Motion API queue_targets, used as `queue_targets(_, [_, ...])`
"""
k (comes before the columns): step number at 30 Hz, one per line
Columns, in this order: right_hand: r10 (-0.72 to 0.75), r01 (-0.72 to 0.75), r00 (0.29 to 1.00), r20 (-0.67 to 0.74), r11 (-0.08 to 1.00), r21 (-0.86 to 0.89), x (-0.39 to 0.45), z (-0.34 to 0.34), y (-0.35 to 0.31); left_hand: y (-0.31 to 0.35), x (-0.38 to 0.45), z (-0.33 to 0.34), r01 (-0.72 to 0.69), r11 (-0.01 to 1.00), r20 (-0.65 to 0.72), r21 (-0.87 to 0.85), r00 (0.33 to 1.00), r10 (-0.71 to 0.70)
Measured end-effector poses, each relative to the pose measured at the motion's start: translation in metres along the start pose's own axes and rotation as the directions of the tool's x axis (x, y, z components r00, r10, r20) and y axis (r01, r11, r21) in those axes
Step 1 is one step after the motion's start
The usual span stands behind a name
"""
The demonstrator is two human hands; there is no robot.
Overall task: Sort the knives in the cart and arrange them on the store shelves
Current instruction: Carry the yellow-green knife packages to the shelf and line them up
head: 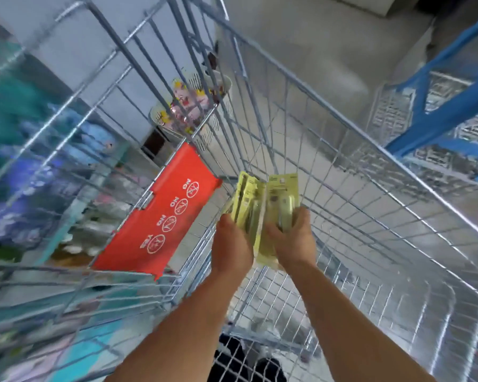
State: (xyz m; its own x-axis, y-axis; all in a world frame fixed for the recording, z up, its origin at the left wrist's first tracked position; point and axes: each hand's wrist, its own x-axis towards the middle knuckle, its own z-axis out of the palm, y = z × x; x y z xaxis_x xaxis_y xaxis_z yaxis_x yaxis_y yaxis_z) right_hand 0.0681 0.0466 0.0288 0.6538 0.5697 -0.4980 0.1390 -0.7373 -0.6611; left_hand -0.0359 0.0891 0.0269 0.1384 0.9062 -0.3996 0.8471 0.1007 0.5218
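Both my hands are down inside a wire shopping cart (370, 205). My left hand (232, 244) grips a stack of yellow-green carded knife packs (246, 199) by their lower end. My right hand (293, 238) holds another yellow-green knife pack (283, 188) right beside them, thumb over its blister front. The packs fan out between the hands and touch each other. The picture is blurred, so print on the cards is unreadable.
The red child-seat flap (160, 219) with white warning signs hangs at the cart's left. Behind it a white basket (193, 111) holds colourful items. Blue shelf frames (447, 106) stand at right, blurred stocked shelves (25, 175) at left, grey floor beyond.
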Motion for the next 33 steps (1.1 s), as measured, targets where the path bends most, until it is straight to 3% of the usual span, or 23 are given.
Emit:
queue_targets(7, [-0.257,0.255,0.965,0.042,0.966,0.045,-0.055,-0.042,-0.073,0.038,-0.063,-0.075,-0.091,0.984,-0.289,-0.15,0.956,0.044])
queue_targets(12, [-0.462,0.447,0.88,0.108,0.884,0.134,-0.114,-0.067,-0.134,0.048,-0.107,-0.144,-0.146,0.967,-0.497,-0.21,0.867,0.023])
queue_targets(17, [-0.632,0.597,0.759,0.157,0.771,0.221,-0.183,-0.066,-0.185,0.036,-0.157,-0.214,-0.133,0.963,-0.684,-0.234,0.727,-0.066])
queue_targets(23, [-0.844,0.742,0.466,0.265,0.536,0.402,-0.275,-0.043,-0.223,-0.002,-0.236,-0.284,-0.202,0.944,-0.844,-0.259,0.523,-0.12])
queue_targets(29, [-0.919,0.768,0.171,0.356,0.351,0.536,-0.392,-0.014,-0.231,-0.058,-0.338,-0.329,-0.147,0.937,-0.901,-0.317,0.356,-0.249])
queue_targets(33, [-0.926,0.763,0.021,0.378,0.259,0.592,-0.479,-0.002,-0.217,-0.092,-0.42,-0.346,-0.151,0.925,-0.918,-0.348,0.256,-0.303])
